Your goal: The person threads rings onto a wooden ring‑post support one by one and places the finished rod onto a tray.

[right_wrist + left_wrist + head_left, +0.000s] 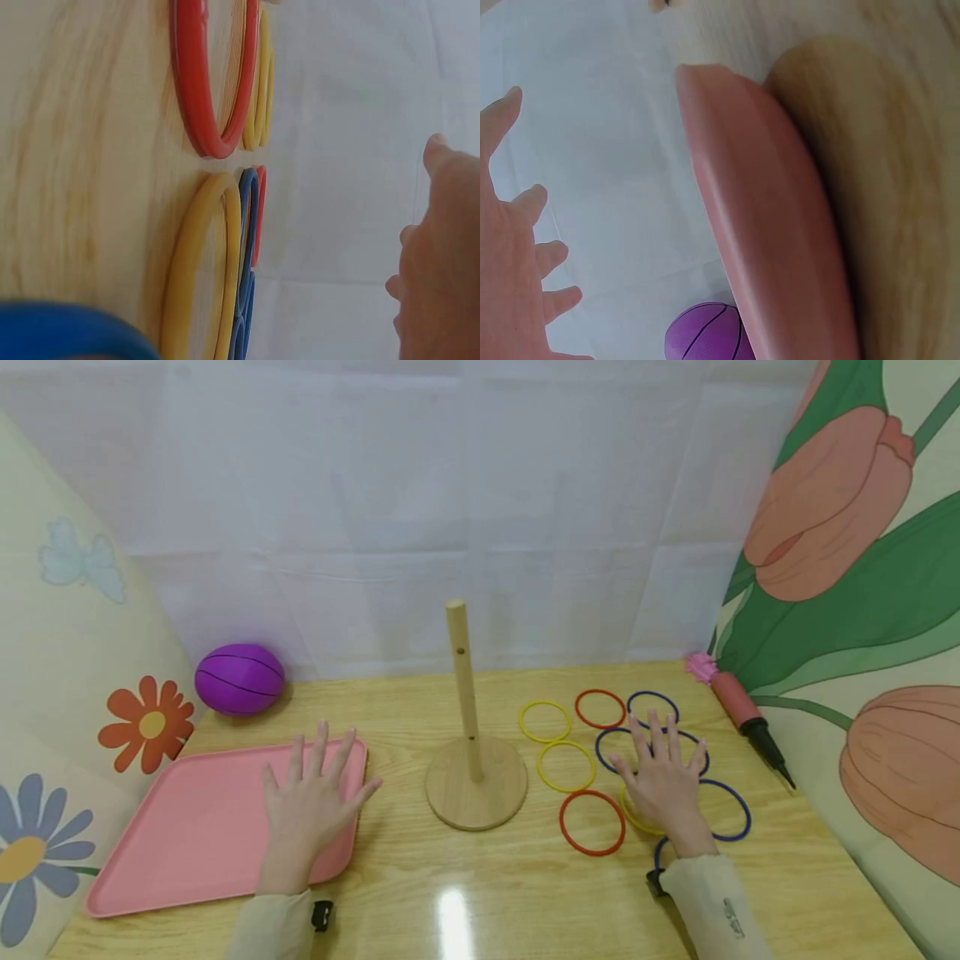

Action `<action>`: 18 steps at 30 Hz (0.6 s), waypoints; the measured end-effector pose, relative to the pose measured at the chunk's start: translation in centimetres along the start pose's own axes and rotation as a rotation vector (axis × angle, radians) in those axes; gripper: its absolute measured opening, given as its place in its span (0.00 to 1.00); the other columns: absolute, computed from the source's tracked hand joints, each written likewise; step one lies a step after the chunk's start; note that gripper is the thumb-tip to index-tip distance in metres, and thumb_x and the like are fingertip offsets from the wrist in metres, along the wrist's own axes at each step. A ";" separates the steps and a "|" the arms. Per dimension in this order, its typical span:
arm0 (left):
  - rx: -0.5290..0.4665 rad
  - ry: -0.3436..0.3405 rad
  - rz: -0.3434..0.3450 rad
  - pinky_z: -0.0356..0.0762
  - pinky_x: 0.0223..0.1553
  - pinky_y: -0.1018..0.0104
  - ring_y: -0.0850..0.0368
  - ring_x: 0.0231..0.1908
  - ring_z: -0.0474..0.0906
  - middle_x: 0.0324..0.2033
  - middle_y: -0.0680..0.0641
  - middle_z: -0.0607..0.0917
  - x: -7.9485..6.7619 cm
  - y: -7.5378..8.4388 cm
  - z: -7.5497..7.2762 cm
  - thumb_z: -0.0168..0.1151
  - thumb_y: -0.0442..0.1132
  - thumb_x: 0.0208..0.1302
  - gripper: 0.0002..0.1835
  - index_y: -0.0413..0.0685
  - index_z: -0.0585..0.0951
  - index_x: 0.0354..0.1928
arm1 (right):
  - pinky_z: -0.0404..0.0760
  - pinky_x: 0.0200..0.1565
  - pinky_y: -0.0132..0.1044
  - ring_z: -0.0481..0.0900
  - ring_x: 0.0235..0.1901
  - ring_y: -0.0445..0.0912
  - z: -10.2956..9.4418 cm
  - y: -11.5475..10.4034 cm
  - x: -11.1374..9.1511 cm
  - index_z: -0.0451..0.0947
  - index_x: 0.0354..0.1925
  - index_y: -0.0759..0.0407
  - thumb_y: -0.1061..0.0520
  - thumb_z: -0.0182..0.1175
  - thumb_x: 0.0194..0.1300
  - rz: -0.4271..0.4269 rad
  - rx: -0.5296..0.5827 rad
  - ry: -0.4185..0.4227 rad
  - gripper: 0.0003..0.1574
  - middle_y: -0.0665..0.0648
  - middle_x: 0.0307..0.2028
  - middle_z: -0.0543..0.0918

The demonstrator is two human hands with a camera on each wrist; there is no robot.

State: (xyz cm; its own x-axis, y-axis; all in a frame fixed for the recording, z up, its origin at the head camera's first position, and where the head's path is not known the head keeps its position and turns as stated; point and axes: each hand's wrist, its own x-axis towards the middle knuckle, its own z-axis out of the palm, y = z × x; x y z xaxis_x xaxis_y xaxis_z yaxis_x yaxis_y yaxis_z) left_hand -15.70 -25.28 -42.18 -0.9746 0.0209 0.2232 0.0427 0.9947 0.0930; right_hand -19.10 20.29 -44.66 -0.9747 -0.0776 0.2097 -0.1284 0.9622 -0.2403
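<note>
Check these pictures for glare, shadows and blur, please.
Head view: a bright white glare patch on the wooden tabletop, nearer the camera than the wooden peg stand; left wrist view: a dark shadow alongside the pink tray, wood grain looking soft; right wrist view: the blue ring at bottom left blurred.

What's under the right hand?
From the head view, a yellow ring and several blue rings show partly beneath the right hand; their covered stretches, and anything else behind it, cannot be seen.

Tray (202, 827) left of stand (467, 702), rings (592, 792) right, ball (240, 680) behind tray, pump (738, 700) far right
</note>
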 end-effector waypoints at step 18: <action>-0.105 -0.042 0.082 0.41 0.68 0.26 0.30 0.73 0.43 0.77 0.40 0.43 0.2 0.9 0.0 0.45 0.69 0.67 0.44 0.62 0.44 0.77 | 0.51 0.68 0.72 0.51 0.72 0.65 -0.4 0.1 -0.6 0.52 0.74 0.60 0.42 0.53 0.71 -0.043 0.066 0.049 0.44 0.69 0.73 0.54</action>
State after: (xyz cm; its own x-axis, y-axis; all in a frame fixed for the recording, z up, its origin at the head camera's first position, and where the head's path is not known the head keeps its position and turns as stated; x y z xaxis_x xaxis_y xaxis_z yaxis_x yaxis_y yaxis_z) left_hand -15.88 -24.34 -42.06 -0.9751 0.1083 0.1936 0.1435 0.9736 0.1777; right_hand -18.49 20.53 -44.48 -0.9581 -0.1041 0.2668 -0.1832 0.9389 -0.2914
